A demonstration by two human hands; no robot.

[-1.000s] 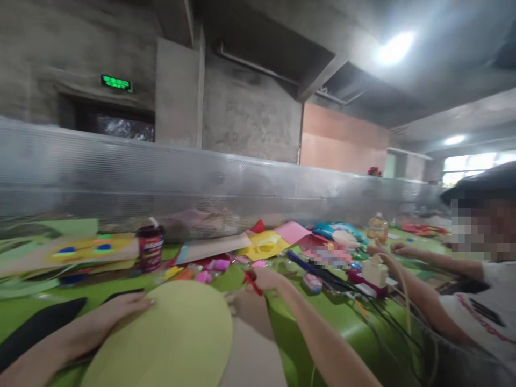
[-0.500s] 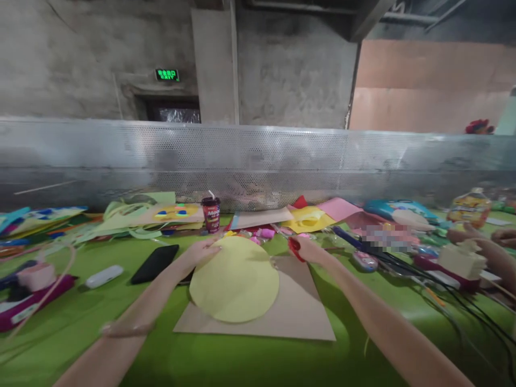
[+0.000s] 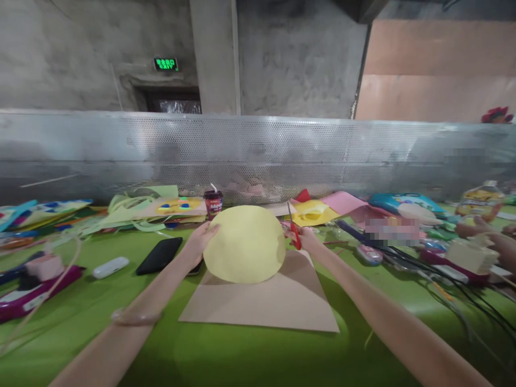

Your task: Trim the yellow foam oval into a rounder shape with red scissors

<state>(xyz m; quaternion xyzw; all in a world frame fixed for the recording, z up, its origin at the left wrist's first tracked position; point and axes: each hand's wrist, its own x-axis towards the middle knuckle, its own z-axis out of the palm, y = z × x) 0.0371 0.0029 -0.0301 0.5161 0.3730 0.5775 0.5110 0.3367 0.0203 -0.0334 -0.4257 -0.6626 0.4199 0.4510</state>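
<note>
My left hand (image 3: 201,240) grips the left edge of a pale yellow paper disc (image 3: 244,244) and holds it tilted up off the table. My right hand (image 3: 306,240) is closed on red-handled scissors (image 3: 293,228), their blades pointing up at the disc's right edge. Under the disc lies a brown cardboard sheet (image 3: 266,301) on the green table (image 3: 242,355).
A black phone (image 3: 159,256) and a white oblong item (image 3: 110,267) lie left of my left arm. A dark red cup (image 3: 213,203) stands behind the disc. Coloured paper scraps line the perforated metal barrier (image 3: 258,150). Another person's hands (image 3: 489,234), cables and a glue gun are at right.
The disc lay flat on the cardboard; now my left hand has raised it upright. My right hand brought the scissors to its right edge. The view steadied and dropped toward the table.
</note>
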